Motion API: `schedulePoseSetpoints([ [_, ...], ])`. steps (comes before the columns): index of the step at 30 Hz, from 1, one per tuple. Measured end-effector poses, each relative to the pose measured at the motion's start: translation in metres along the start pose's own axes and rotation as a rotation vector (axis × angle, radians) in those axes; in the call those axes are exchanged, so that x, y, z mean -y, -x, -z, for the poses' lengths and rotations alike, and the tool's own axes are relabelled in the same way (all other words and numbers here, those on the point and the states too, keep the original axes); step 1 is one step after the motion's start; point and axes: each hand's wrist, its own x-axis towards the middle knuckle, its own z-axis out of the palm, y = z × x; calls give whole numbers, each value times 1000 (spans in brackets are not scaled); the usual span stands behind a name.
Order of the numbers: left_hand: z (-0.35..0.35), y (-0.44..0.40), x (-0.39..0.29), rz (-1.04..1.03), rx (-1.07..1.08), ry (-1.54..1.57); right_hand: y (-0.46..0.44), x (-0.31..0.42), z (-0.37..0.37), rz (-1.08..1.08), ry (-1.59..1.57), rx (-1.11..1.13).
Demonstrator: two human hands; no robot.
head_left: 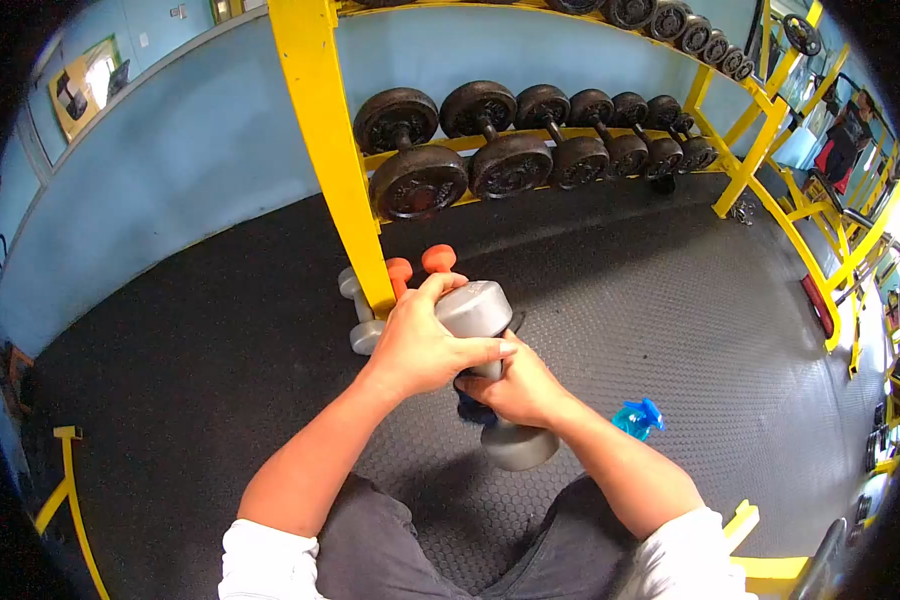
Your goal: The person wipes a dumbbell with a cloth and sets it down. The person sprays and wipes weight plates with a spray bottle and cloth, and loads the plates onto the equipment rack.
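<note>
A grey dumbbell (475, 308) is held up in front of me, tilted, one head up and the other low near my knees. My left hand (417, 340) curls around the side of the upper head, its thumb stretched across below that head. Lower down, my right hand (526, 386) is closed around the handle. A dark cloth (473, 408) shows at the handle beneath my right hand's fingers; how much of it is gripped is hidden. Just beyond my left hand, orange dumbbells (438, 259) and another grey dumbbell (367, 336) rest on the floor.
A yellow rack (322, 130) carries rows of black dumbbells (418, 183). Black textured matting (610, 300) covers the floor. A blue bottle (638, 419) is right of my right forearm. Yellow frame parts (70, 490) stand lower left. A person (845, 140) is far right.
</note>
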Motion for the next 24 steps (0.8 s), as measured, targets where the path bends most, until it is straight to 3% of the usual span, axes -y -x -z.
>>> schedulePoseSetpoints([
  [2,-1,5,-11,81,-137,-463,9,15,-1,-22,38,-10],
  [3,3,5,-11,81,-139,-455,10,20,-1,-35,73,-30],
  [5,20,6,-6,-28,81,-108,9,9,-4,-25,23,-79],
  [7,38,-4,17,-179,317,293,14,20,9,-7,-320,122],
  [9,23,-18,40,-289,331,669,17,26,6,5,-475,152],
  [11,14,-16,43,-72,488,984,19,34,-1,-133,-744,180],
  [12,12,-16,40,-68,425,998,19,43,2,-174,-689,171],
  [13,12,-15,36,-66,421,1000,16,43,5,-177,-687,175],
  [15,12,-12,27,63,242,729,11,38,7,-237,-331,130],
  [17,6,-7,18,15,156,649,9,28,5,-181,-311,98],
  [21,-5,-5,14,58,-235,-46,7,23,8,-116,-171,61],
  [23,1,-4,15,48,-119,-77,7,14,8,-88,-288,114],
  [24,9,-3,15,5,37,77,11,23,10,-87,-295,159],
])
